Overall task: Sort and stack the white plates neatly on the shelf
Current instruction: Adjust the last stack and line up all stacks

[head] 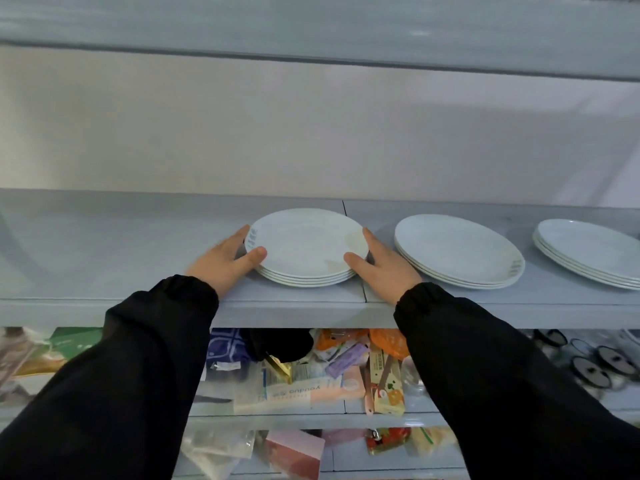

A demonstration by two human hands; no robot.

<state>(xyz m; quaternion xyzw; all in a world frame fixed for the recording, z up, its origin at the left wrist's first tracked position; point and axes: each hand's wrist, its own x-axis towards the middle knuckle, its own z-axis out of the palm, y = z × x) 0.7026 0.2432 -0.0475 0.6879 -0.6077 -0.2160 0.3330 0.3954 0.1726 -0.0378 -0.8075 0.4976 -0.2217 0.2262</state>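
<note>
Here, nearest me: my left hand and right hand, black sleeves, each clasping a side of the near stack of plates. Thumbs lie over the top rim, fingers curl around the edges; the stack sits between my palms. It lies flat, face up, on the grey shelf, near the front edge. Further right: a second stack, then a third stack, both flat and apart.
</note>
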